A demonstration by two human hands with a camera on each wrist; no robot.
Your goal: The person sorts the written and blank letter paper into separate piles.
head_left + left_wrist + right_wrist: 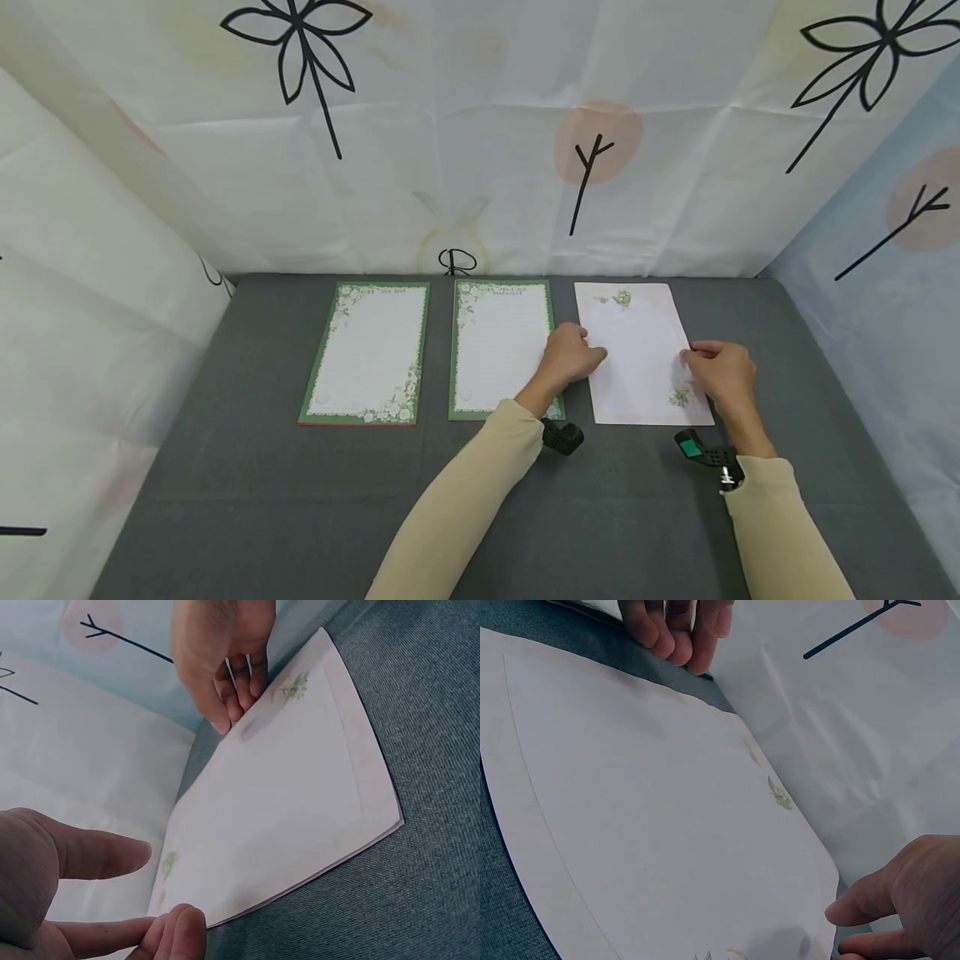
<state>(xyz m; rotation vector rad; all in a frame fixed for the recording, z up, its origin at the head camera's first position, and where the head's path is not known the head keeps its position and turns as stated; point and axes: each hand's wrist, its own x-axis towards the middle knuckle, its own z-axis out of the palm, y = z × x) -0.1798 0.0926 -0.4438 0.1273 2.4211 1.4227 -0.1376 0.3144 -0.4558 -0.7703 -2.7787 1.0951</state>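
On the grey table lies a pale sheet with small green plant prints (pixel 637 358), at the right of a row. My left hand (pixel 567 354) is at its left edge. In the left wrist view, the left thumb (pixel 112 853) stands apart from the fingers, whose tips are close to the sheet's edge. My right hand (pixel 723 375) is at the opposite edge. In the right wrist view, its thumb (pixel 859 900) touches the sheet's border and a gap shows between thumb and fingers. Neither hand visibly pinches the sheet.
A green-bordered lined sheet (pixel 501 350) lies just left of the left hand, partly under the forearm. A similar green-bordered sheet (pixel 367 350) is farther left. Printed white cloth (pixel 487 183) hangs behind the grey table (pixel 247 500) and along its sides.
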